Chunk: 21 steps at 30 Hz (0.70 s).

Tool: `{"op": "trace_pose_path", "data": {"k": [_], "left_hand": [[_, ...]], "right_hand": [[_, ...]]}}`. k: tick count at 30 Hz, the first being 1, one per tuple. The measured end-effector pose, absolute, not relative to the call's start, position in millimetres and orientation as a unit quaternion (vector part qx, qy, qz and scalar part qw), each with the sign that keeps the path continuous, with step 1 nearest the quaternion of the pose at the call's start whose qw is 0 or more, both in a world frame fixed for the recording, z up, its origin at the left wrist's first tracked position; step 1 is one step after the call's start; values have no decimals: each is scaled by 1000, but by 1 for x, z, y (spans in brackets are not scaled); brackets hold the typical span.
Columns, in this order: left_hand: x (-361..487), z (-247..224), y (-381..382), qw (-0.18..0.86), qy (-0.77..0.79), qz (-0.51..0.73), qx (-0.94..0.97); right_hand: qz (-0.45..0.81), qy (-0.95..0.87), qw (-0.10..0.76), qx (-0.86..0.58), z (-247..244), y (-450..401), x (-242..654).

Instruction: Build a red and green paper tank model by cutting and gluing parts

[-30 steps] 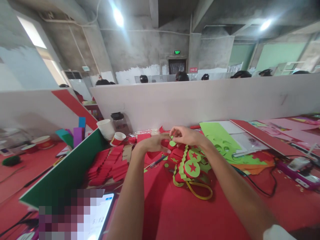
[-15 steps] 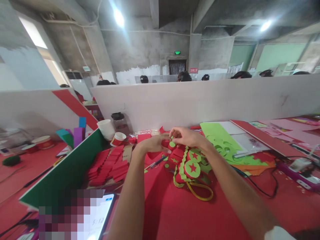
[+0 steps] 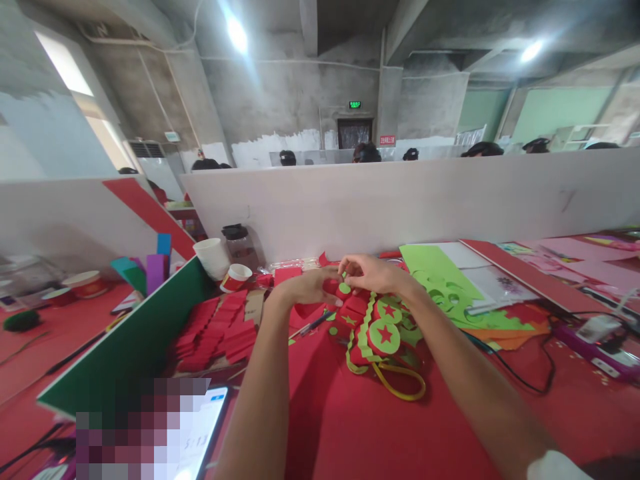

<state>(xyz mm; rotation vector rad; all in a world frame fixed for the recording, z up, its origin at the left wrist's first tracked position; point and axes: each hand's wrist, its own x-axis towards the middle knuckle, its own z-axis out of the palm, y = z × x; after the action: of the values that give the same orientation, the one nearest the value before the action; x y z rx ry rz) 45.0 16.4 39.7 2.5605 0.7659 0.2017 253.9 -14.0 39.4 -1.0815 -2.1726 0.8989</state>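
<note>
A red and green craft model (image 3: pixel 357 313) rests on the red table, with wavy green edging, green discs bearing red stars (image 3: pixel 384 335) and a yellow cord loop (image 3: pixel 400 382). My left hand (image 3: pixel 313 287) is closed round a red rolled part at its far end. A small green disc (image 3: pixel 345 289) sits on that part. My right hand (image 3: pixel 373 272) bends over the same spot from the right, fingertips pinched together at a small green piece (image 3: pixel 344 277). Some fingertips are hidden behind the hands. Brushes or pens (image 3: pixel 317 323) lie below my left hand.
Stacked red strips (image 3: pixel 220 333) lie left, beside a green divider (image 3: pixel 135 340). Paper cups (image 3: pixel 237 278) and a bottle (image 3: pixel 241 247) stand behind. A phone (image 3: pixel 200 433) lies front left. Cut green sheets (image 3: pixel 445 287) and a power strip (image 3: pixel 600 353) are right. A white partition (image 3: pixel 415 200) rises behind.
Both hands and the craft model stay almost exactly in place. The camera view shifts very slightly.
</note>
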Motion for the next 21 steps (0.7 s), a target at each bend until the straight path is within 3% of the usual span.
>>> {"op": "trace_pose_path", "data": {"k": [8, 15, 21], "left_hand": [[44, 41, 13, 228, 304, 74, 922], [39, 36, 15, 217, 359, 47, 906], [35, 31, 18, 217, 354, 56, 908]], "right_hand": [[338, -799, 287, -406, 45, -21, 251], [337, -763, 431, -345, 63, -27, 269], [304, -713, 483, -408, 72, -25, 326]]}}
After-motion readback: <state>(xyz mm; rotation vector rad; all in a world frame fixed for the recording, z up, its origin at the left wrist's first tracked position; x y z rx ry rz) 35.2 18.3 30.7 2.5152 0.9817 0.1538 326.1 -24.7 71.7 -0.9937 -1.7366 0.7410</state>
